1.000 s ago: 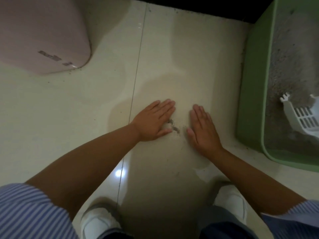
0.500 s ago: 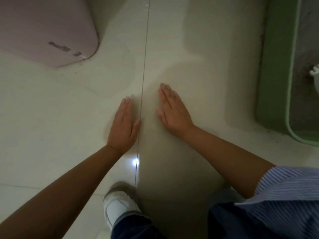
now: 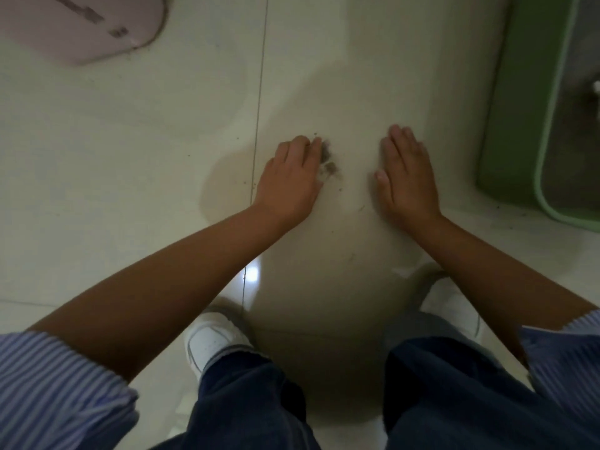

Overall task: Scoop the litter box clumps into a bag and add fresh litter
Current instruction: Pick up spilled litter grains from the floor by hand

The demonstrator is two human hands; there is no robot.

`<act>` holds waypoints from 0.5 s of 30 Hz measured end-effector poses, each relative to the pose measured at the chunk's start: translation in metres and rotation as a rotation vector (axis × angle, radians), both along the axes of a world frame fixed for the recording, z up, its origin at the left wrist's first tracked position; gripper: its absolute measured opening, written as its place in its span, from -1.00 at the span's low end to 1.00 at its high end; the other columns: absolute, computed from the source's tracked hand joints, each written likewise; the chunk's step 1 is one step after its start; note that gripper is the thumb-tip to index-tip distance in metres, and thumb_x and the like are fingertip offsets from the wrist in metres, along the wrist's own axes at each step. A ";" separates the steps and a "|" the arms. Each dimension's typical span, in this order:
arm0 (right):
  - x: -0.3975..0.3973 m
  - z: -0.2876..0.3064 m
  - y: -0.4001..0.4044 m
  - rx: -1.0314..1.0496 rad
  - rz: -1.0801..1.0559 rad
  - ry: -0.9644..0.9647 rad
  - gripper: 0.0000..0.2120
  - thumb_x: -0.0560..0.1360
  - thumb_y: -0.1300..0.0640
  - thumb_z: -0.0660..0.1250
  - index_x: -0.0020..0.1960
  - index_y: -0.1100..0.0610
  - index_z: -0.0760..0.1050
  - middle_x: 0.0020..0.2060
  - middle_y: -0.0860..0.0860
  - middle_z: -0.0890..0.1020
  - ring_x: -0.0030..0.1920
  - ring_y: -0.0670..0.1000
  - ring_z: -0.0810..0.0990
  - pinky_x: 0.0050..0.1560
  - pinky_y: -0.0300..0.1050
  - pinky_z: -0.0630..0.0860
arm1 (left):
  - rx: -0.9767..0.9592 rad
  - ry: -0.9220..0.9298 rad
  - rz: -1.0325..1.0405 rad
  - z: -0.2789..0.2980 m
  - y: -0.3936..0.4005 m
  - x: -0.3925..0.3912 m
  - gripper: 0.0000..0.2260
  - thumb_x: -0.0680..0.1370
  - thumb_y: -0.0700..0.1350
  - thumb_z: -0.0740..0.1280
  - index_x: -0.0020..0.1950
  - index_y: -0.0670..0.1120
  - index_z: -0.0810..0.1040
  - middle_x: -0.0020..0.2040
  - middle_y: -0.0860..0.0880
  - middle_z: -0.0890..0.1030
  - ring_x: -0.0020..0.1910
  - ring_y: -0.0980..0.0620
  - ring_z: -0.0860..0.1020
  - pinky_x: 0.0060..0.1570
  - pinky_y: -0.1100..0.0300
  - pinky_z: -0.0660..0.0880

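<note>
A small heap of spilled grey litter (image 3: pixel 329 165) lies on the pale tiled floor between my hands. My left hand (image 3: pixel 290 180) rests flat on the tile, its fingertips curled against the heap. My right hand (image 3: pixel 406 178) lies flat and open a hand's width to the right, fingers together, holding nothing. The green litter box (image 3: pixel 519 102) stands at the right edge, with grey litter inside. A white bit of the scoop (image 3: pixel 596 89) barely shows at the frame's edge. No bag is in view.
A pink rounded container (image 3: pixel 81 24) stands at the top left. A tile joint (image 3: pixel 259 102) runs up the floor just left of my left hand. My white shoes (image 3: pixel 214 342) and dark trousers fill the bottom. Loose grains dot the floor by the box.
Both hands were close together by the tile joint half a second ago; now they are apart, with a litter heap at my left fingertips. The view has shifted left and lower.
</note>
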State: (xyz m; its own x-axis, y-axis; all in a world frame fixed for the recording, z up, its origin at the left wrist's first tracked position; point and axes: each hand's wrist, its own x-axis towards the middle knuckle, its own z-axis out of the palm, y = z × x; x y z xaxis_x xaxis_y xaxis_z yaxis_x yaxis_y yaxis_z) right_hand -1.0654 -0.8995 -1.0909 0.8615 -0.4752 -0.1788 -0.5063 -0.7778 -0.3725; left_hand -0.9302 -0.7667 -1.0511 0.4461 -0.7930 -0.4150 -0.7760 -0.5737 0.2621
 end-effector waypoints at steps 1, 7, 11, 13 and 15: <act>0.001 0.000 0.000 0.007 -0.018 -0.002 -0.44 0.50 0.06 -0.02 0.32 0.44 0.33 0.34 0.38 0.34 0.37 0.38 0.28 0.37 0.14 0.10 | 0.016 -0.016 -0.006 0.002 -0.007 0.000 -0.47 0.59 -0.11 0.18 0.50 -0.22 0.08 0.43 -0.22 0.19 0.37 -0.19 0.21 0.25 -0.02 0.30; 0.001 0.000 -0.003 0.015 -0.004 -0.026 -0.42 0.50 0.04 -0.03 0.33 0.43 0.33 0.35 0.36 0.34 0.38 0.36 0.27 0.36 0.12 0.09 | 0.155 -0.090 -0.073 0.010 -0.036 -0.001 -0.67 0.60 -0.26 0.09 0.37 -0.26 0.27 0.36 -0.21 0.26 0.35 -0.18 0.23 0.10 0.05 0.39; 0.000 0.002 -0.003 0.006 0.009 -0.044 -0.45 0.50 0.07 0.00 0.29 0.44 0.37 0.32 0.38 0.37 0.35 0.38 0.31 0.33 0.17 0.12 | 0.193 -0.108 -0.159 0.011 -0.040 -0.004 -0.73 0.58 -0.34 0.09 0.25 -0.29 0.41 0.26 -0.21 0.37 0.30 -0.17 0.29 0.06 0.06 0.42; 0.000 0.003 -0.003 0.010 0.019 -0.044 -0.46 0.50 0.08 0.00 0.29 0.44 0.37 0.31 0.38 0.38 0.34 0.39 0.31 0.32 0.18 0.12 | 0.228 -0.111 -0.192 0.017 -0.041 -0.003 -0.73 0.57 -0.35 0.09 0.24 -0.28 0.44 0.25 -0.21 0.39 0.29 -0.18 0.30 0.06 0.06 0.42; -0.001 0.003 -0.004 0.007 0.037 -0.060 -0.47 0.50 0.09 0.02 0.28 0.45 0.38 0.29 0.39 0.39 0.32 0.40 0.33 0.30 0.21 0.13 | 0.247 -0.109 -0.181 0.015 -0.043 -0.001 -0.72 0.57 -0.35 0.10 0.24 -0.28 0.44 0.24 -0.21 0.40 0.28 -0.18 0.31 0.07 0.06 0.42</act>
